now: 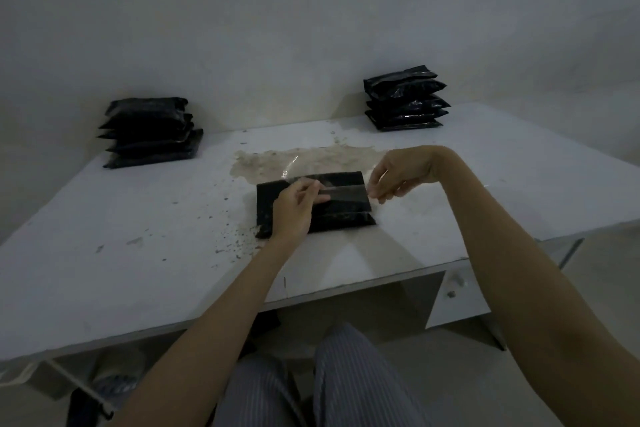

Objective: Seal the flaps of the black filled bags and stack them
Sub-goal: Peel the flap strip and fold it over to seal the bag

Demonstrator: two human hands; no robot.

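Observation:
A black filled bag (346, 215) lies flat in the middle of the white table (121, 236). A clear flap or strip (346, 193) stretches across its upper half. My left hand (294, 208) rests on the bag's left part and pinches the strip's left end. At the bag's right edge my right hand (394, 177) pinches the strip's right end. One stack of several black bags (150, 132) stands at the back left, another stack (405, 97) at the back right.
A brownish stain (311, 158) with scattered specks spreads over the table behind and left of the bag. The wall rises close behind the table. The front edge (346, 291) runs just above my striped trousers (332, 381).

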